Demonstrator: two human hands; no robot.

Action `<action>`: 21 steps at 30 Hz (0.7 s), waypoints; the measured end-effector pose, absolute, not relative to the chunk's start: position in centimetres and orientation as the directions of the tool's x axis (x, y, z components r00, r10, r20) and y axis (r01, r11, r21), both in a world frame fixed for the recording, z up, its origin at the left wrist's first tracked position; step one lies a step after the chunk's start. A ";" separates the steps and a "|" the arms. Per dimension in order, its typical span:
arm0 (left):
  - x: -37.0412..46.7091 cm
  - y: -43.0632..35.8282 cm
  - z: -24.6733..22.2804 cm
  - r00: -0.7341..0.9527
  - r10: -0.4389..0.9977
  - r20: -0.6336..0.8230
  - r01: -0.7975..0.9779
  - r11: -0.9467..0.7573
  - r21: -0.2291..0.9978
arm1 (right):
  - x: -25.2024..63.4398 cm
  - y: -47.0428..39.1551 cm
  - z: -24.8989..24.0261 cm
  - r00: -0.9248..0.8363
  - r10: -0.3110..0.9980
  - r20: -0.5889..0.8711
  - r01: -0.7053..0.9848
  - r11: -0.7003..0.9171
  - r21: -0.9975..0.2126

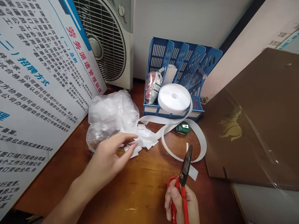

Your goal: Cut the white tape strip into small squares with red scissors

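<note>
My left hand (114, 154) is over the wooden table, its thumb and fingers apart beside a pile of cut white pieces (146, 138). Red-handled scissors (184, 174) are in my right hand (182, 202) at the lower right, blades pointing up and away and nearly closed. From a white roll (174, 98) a white strip (202, 140) runs down, loops on the table and reaches toward the pile. One cut piece (193, 173) lies just right of the scissors.
A blue file rack (154, 49) stands behind the roll, holding a red and white packet (153, 87). A clear plastic bag (109, 112) sits at the left, a green tape measure (183, 128) inside the loop. Around them are a fan (128, 46), a printed board (46, 77) and a brown box (261, 124).
</note>
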State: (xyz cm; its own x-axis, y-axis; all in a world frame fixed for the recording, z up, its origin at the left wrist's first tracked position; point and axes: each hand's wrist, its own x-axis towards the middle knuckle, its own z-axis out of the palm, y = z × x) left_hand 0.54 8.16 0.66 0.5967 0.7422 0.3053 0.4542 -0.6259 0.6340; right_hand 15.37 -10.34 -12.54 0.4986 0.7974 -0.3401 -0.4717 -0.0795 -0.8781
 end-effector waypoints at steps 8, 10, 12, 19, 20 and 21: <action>11.9 9.9 -1.7 0.730 0.630 0.264 0.395 -0.704 0.590 | 15.3 -10.0 -12.2 0.547 0.797 -0.256 -0.460 0.031 -0.887; 14.0 11.0 -2.8 0.719 0.642 0.266 0.421 -0.707 0.569 | 15.0 -10.0 -12.0 0.562 0.779 -0.278 -0.482 0.036 -0.875; 15.2 11.7 -3.5 0.703 0.649 0.292 0.427 -0.713 0.557 | 14.7 -9.9 -12.0 0.571 0.765 -0.297 -0.508 0.045 -0.860; 13.7 10.7 -2.3 0.702 0.527 0.479 0.214 -0.797 0.565 | 14.8 -10.2 -12.2 0.631 0.741 -0.228 -0.480 0.142 -0.866; 12.8 10.0 -1.7 0.703 0.502 0.504 0.169 -0.806 0.567 | 14.9 -10.2 -12.2 0.642 0.737 -0.214 -0.491 0.180 -0.852; 11.8 9.3 -1.1 0.697 0.472 0.540 0.110 -0.815 0.570 | 15.0 -10.1 -12.2 0.644 0.740 -0.194 -0.506 0.223 -0.833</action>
State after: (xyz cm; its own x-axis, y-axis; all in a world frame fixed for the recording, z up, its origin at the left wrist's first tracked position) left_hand 11.84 9.29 -1.09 0.6971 0.4716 0.5400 0.1097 -0.8145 0.5697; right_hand 15.03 -10.15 -12.17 0.6444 0.7397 -0.1940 -0.5063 0.2226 -0.8331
